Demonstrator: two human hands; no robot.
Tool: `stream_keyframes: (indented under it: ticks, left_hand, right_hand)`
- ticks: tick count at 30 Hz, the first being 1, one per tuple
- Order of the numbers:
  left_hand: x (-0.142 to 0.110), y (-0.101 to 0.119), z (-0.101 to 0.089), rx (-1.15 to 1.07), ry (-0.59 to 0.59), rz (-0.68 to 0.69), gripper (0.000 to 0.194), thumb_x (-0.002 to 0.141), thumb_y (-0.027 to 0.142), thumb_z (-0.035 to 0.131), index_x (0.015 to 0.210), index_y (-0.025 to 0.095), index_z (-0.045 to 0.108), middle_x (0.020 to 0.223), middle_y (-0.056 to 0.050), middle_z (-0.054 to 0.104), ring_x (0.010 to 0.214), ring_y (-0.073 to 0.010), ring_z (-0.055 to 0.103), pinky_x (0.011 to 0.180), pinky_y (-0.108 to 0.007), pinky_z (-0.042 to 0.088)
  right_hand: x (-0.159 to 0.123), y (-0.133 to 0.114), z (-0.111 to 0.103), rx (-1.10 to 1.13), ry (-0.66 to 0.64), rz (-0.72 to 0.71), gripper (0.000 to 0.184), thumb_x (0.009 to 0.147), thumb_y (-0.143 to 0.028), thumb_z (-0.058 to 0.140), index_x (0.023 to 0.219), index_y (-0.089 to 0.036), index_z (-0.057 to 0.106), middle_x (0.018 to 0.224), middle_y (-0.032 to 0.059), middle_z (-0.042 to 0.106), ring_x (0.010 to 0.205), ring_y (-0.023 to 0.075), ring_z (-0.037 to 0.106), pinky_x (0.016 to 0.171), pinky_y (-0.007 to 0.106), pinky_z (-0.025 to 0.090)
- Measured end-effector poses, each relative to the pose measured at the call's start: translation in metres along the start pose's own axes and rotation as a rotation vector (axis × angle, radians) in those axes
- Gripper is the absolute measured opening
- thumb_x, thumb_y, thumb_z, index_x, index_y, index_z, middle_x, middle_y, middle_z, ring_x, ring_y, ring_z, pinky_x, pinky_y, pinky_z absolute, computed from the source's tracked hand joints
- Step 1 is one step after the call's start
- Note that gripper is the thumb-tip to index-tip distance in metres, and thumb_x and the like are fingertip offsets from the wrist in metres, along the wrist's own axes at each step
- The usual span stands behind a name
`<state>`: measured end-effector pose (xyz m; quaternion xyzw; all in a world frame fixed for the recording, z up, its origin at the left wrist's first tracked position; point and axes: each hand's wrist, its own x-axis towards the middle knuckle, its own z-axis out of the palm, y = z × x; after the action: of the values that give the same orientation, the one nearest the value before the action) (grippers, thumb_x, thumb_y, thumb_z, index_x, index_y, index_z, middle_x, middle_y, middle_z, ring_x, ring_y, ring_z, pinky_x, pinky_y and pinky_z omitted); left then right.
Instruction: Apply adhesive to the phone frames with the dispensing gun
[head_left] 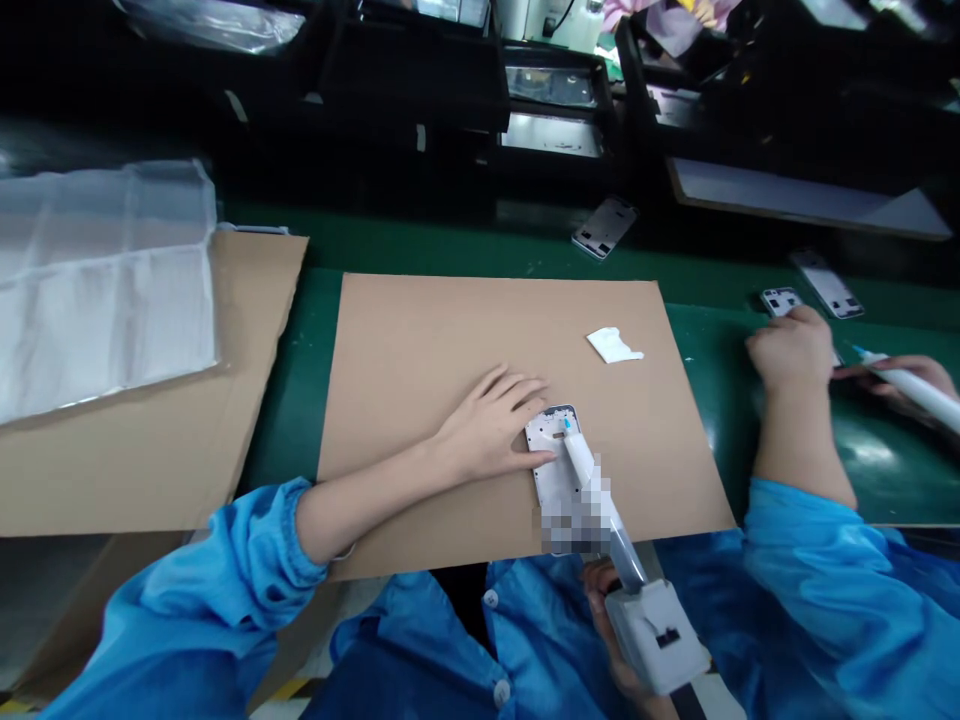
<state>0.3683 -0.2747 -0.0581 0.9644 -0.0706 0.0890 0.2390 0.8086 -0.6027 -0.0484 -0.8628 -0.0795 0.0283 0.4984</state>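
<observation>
In the centre of the frame, the left hand (pixel 487 432) has its grip apart, fingers spread, thumb over the left edge of a flat, pale silver, rectangular phone casing (pixel 551 480). The casing lies on a flat brown cardboard sheet (pixel 450 330) on the glossy green desk (pixel 285 410). At lower right of centre, the partly hidden right hand (pixel 619 657) has its grip clamped on a white, boxy-ended dispenser (pixel 625 558), its blue tip over the casing's top end; whether they touch, I cannot tell
</observation>
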Motion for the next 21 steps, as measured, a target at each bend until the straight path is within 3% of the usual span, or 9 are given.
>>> stream_keyframes:
  ticks: [2,5,8,11,13,15,18,21]
  left_hand:
    - [0.0,0.0,0.0,-0.001,-0.001,0.001,0.069,0.105,0.074,0.069,0.151,0.023,0.067,0.172,-0.011,0.059,0.164,-0.033,0.049,0.146,-0.056,0.023]
    - [0.0,0.0,-0.001,-0.002,-0.004,0.004,0.068,0.106,0.075,0.066,0.152,0.025,0.067,0.172,-0.01,0.059,0.164,-0.0323,0.048,0.146,-0.056,0.023]
    - [0.0,0.0,-0.001,0.003,-0.002,0.007,0.067,0.106,0.075,0.066,0.151,0.025,0.068,0.171,-0.01,0.059,0.164,-0.0317,0.049,0.147,-0.056,0.022]
    - [0.0,0.0,-0.001,-0.009,0.01,0.005,0.066,0.105,0.073,0.068,0.149,0.024,0.069,0.17,-0.011,0.061,0.163,-0.032,0.05,0.147,-0.056,0.022]
    - [0.001,0.001,-0.001,-0.011,0.014,0.006,0.065,0.105,0.073,0.069,0.149,0.024,0.069,0.17,-0.01,0.061,0.163,-0.0321,0.05,0.146,-0.057,0.023]
    - [0.001,0.001,-0.001,-0.006,0.01,0.006,0.066,0.105,0.073,0.068,0.149,0.023,0.069,0.17,-0.011,0.061,0.163,-0.0322,0.05,0.146,-0.057,0.023]
    - [0.001,0.001,-0.001,0.014,-0.003,0.004,0.069,0.106,0.074,0.068,0.15,0.022,0.069,0.17,-0.011,0.061,0.162,-0.0328,0.051,0.146,-0.057,0.024]
    - [0.001,0.001,-0.001,0.033,-0.013,0.006,0.068,0.106,0.075,0.067,0.15,0.023,0.069,0.171,-0.011,0.06,0.162,-0.0328,0.051,0.146,-0.057,0.024]
  right_hand:
    - [0.006,0.009,0.017,0.529,-0.136,0.069,0.04,0.107,-0.017,0.026,0.068,-0.021,0.017,0.057,-0.0024,0.032,0.048,0.0054,0.036,0.064,0.028,0.033]
    - [0.012,0.025,0.029,1.356,-0.55,0.03,0.03,0.101,-0.019,0.018,0.074,-0.027,0.008,0.055,-0.0057,0.014,0.043,0.0056,0.013,0.058,0.03,0.028]
    - [0.02,0.04,0.03,1.775,-0.9,-0.058,0.023,0.095,-0.015,0.013,0.084,-0.03,-0.001,0.059,-0.009,-0.001,0.047,0.0041,-0.005,0.059,0.037,0.034]
    - [0.033,0.048,0.029,1.748,-0.995,-0.115,0.031,0.096,-0.014,0.023,0.081,-0.031,0.002,0.057,-0.0088,0.007,0.043,0.0061,0.005,0.059,0.034,0.036]
    - [0.04,0.051,0.028,1.593,-0.955,-0.103,0.04,0.096,-0.012,0.038,0.077,-0.03,0.009,0.057,-0.0062,0.023,0.043,0.0096,0.023,0.058,0.029,0.034]
    - [0.042,0.051,0.026,1.439,-0.86,-0.091,0.047,0.088,-0.008,0.058,0.074,-0.028,0.018,0.059,-0.0035,0.035,0.047,0.0124,0.033,0.056,0.025,0.03]
    - [0.041,0.052,0.024,1.321,-0.731,-0.086,0.049,0.071,-0.004,0.071,0.075,-0.025,0.026,0.059,-0.0021,0.036,0.048,0.0149,0.027,0.051,0.026,0.023]
    - [0.04,0.053,0.024,1.319,-0.724,-0.098,0.049,0.071,-0.005,0.067,0.077,-0.023,0.022,0.059,-0.001,0.028,0.051,0.0164,0.017,0.054,0.028,0.022]
